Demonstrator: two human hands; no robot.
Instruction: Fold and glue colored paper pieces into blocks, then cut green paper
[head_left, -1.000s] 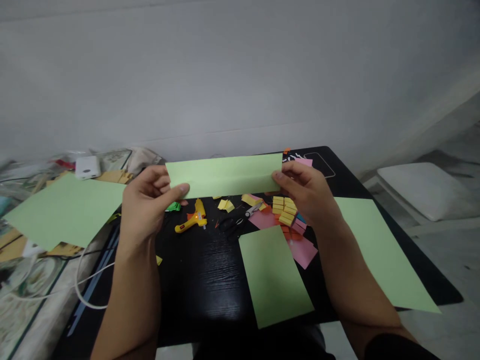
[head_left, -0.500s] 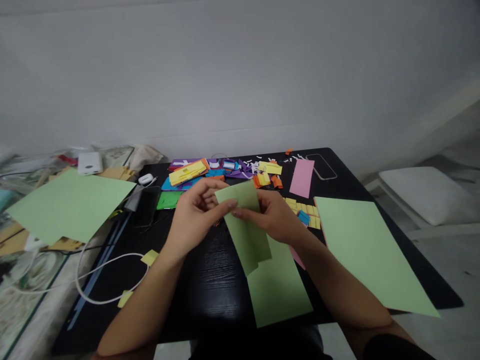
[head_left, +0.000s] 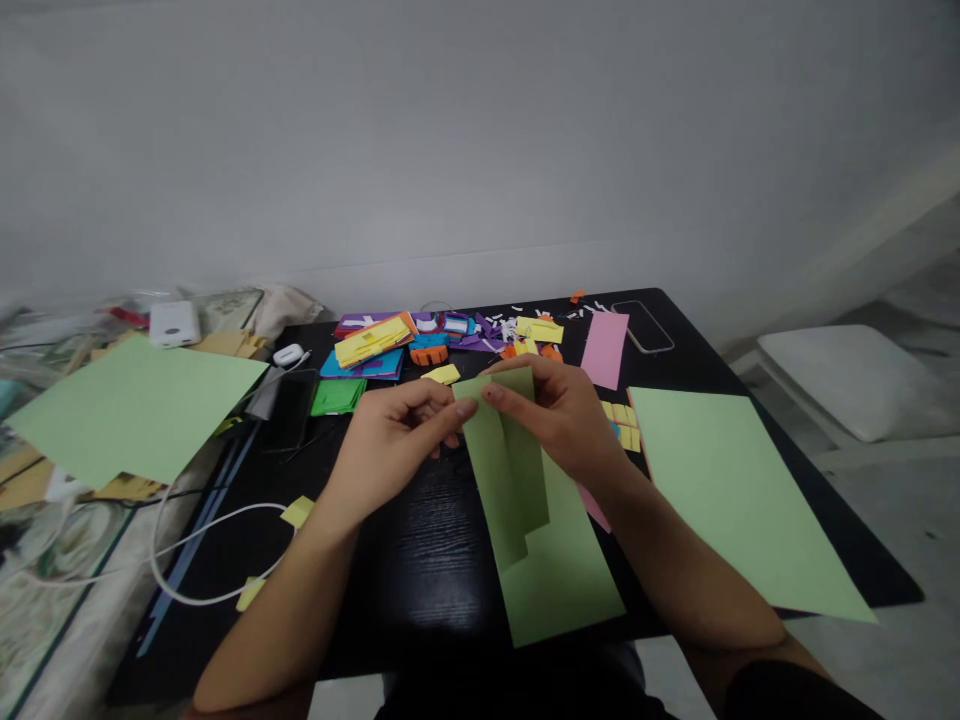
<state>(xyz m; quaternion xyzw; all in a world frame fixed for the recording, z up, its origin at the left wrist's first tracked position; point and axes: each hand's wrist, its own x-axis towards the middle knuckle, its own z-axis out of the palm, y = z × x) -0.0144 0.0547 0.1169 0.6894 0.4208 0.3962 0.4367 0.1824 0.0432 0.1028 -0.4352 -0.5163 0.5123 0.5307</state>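
Observation:
Between my hands is a creased piece of light green paper (head_left: 499, 470), raised at its far end. My left hand (head_left: 401, 435) pinches its upper left corner between thumb and fingers. At the top edge my right hand (head_left: 566, 410) grips it, thumb on the near face and fingers hidden behind. Under its lower part a flat light green sheet (head_left: 562, 590) lies on the black table (head_left: 420, 560). A small yellow paper piece (head_left: 441, 374) lies just beyond my left fingers.
Folded yellow strips (head_left: 375, 341), a green paper stack (head_left: 339, 397) and coloured scraps line the back. At right are a pink strip (head_left: 604, 350), a phone-shaped case (head_left: 643, 328) and a large green sheet (head_left: 735, 490). Another green sheet (head_left: 135, 400) and a white cable (head_left: 217, 602) lie left.
My right hand has moved up to the paper's top edge. The paper has shifted slightly right and hangs straighter, and the yellow piece behind it has come into view.

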